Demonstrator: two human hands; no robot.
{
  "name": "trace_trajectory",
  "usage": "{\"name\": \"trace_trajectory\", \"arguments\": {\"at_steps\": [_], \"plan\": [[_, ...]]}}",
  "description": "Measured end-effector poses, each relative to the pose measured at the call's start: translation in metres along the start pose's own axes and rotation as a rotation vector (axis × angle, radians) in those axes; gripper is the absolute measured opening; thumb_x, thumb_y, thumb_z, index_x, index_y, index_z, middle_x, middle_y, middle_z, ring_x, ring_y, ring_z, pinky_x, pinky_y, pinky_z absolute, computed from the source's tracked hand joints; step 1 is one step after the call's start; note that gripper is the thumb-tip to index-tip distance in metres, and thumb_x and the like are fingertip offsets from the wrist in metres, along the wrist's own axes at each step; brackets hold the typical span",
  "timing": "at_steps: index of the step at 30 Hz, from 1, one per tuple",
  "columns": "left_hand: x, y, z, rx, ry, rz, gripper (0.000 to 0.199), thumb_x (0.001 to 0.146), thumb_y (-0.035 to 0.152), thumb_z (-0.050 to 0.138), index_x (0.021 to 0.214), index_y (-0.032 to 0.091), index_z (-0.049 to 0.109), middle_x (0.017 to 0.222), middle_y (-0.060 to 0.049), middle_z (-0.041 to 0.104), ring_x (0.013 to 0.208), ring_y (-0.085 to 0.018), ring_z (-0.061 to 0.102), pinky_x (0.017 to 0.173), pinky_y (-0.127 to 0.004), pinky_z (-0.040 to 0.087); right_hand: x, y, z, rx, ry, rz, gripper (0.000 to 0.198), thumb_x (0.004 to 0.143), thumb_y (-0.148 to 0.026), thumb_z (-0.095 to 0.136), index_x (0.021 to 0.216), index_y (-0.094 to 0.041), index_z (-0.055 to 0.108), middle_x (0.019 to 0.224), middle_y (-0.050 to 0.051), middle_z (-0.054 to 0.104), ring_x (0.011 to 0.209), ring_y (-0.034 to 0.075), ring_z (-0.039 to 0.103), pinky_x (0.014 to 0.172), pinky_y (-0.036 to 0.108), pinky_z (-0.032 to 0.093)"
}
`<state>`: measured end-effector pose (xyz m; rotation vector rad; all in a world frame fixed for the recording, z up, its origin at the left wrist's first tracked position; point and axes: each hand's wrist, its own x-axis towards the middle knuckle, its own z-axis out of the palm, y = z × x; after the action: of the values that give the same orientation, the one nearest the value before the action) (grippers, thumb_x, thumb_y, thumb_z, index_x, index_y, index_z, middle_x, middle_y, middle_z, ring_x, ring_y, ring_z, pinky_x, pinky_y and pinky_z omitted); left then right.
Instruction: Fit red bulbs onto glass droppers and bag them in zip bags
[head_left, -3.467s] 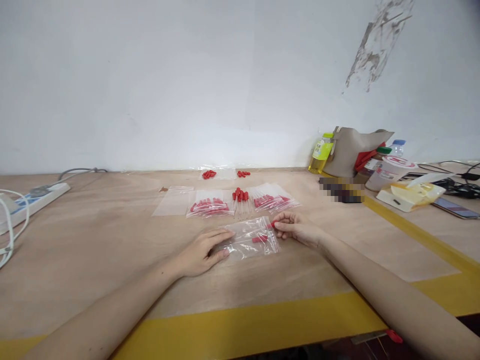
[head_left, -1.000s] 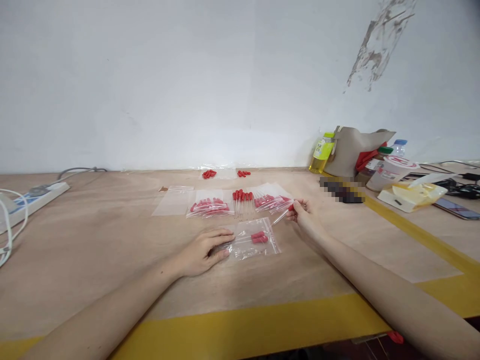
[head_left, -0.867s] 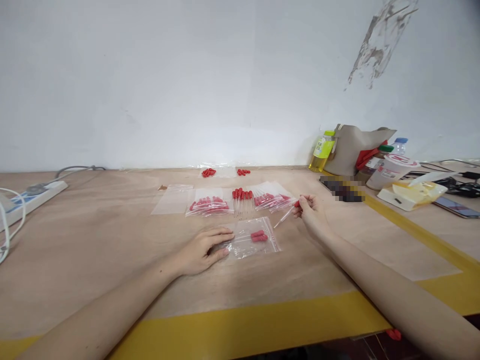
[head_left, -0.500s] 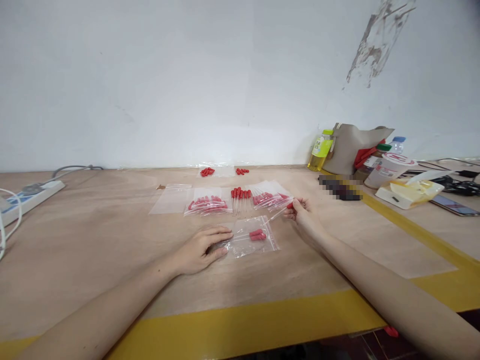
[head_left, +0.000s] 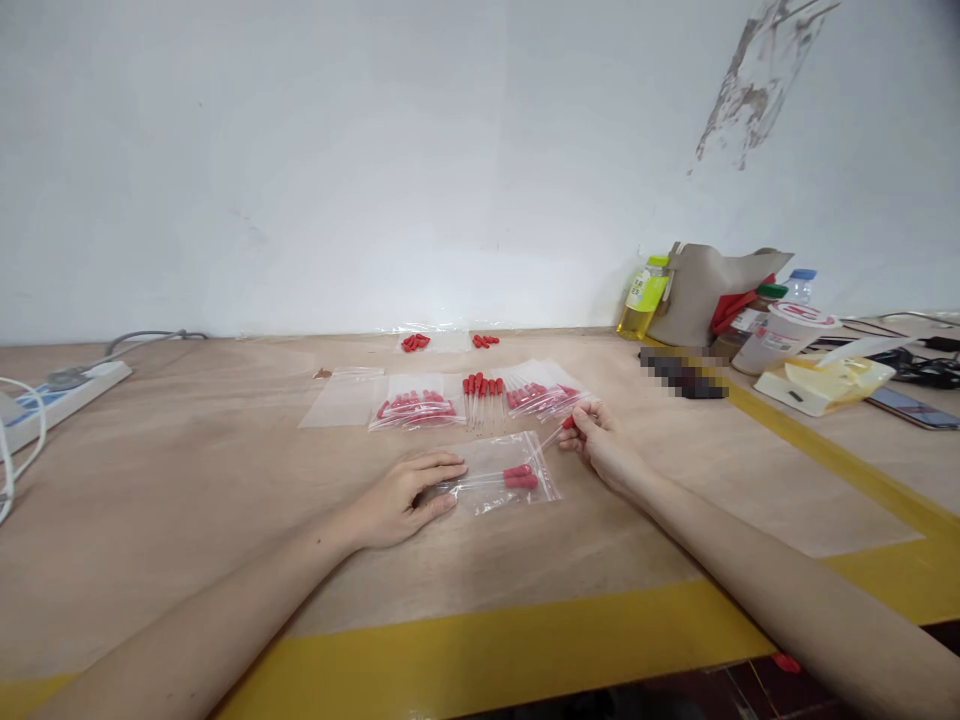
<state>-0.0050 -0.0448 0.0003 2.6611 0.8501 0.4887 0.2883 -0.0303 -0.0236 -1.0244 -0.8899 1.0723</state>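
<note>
A clear zip bag (head_left: 491, 500) lies flat before me, with red-bulbed droppers (head_left: 519, 478) inside and its zip end on the right. My left hand (head_left: 409, 497) grips the bag's left end, fingers over the top edge and thumb at the lower edge. Between thumb and fingers, my right hand (head_left: 600, 445) pinches another dropper (head_left: 568, 423) by its red bulb. Its thin clear stem points left and down to the bag's right end; whether the tip is inside I cannot tell. Behind the bag stands a row of several loose droppers (head_left: 480, 388), stems toward me.
Filled bags (head_left: 416, 408) lie left of the row, more filled bags (head_left: 540, 388) right of it. Flat bags (head_left: 343, 400) lie farther left. Red bulbs (head_left: 415, 343) sit near the wall. A power strip (head_left: 67, 400) is at left; a bottle (head_left: 643, 300), cup (head_left: 784, 338) and phone (head_left: 915, 409) at right.
My right hand has moved left and slightly down with the dropper, bringing its stem to the bag's open end. The left hand keeps its place; the droppers in the bag shifted slightly.
</note>
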Motion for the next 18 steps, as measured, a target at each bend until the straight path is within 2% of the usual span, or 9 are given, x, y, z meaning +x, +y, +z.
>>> {"name": "trace_trajectory", "arguments": {"at_steps": [4,8,13,18], "plan": [[0.0,0.0,0.0,-0.002,0.006,-0.007,0.039,0.087,0.035,0.043,0.124,0.025,0.045,0.126,-0.004,0.048,0.116,-0.019,0.043,0.098,-0.037,0.036,-0.003,-0.005,0.002,0.016,-0.012,0.081,0.029,0.066,-0.033,0.067,0.075,-0.021,0.042,0.059,-0.005,0.059,0.052,0.009,0.059,0.056,0.024,0.052],[0.0,0.001,0.0,-0.001,0.016,-0.014,0.041,0.086,0.035,0.043,0.126,0.026,0.042,0.126,-0.004,0.049,0.115,-0.02,0.043,0.097,-0.039,0.036,-0.01,-0.008,0.004,-0.117,-0.167,0.113,0.03,0.061,-0.032,0.071,0.074,-0.019,0.047,0.065,-0.002,0.063,0.058,0.011,0.06,0.058,0.025,0.051],[0.0,0.002,-0.001,0.003,0.018,-0.016,0.042,0.086,0.035,0.044,0.126,0.025,0.042,0.126,-0.004,0.049,0.116,-0.02,0.043,0.098,-0.038,0.035,-0.013,-0.009,0.004,-0.453,-0.372,-0.045,0.027,0.061,-0.036,0.069,0.072,-0.016,0.056,0.065,-0.002,0.06,0.058,0.009,0.054,0.055,0.021,0.043],[0.001,0.002,0.0,0.01,0.023,-0.015,0.041,0.086,0.035,0.044,0.126,0.024,0.042,0.126,-0.005,0.049,0.116,-0.02,0.043,0.098,-0.038,0.035,-0.012,-0.007,0.007,-0.529,-0.453,-0.127,0.022,0.062,-0.034,0.067,0.072,-0.016,0.059,0.066,-0.001,0.06,0.058,0.01,0.053,0.057,0.022,0.042]]}}
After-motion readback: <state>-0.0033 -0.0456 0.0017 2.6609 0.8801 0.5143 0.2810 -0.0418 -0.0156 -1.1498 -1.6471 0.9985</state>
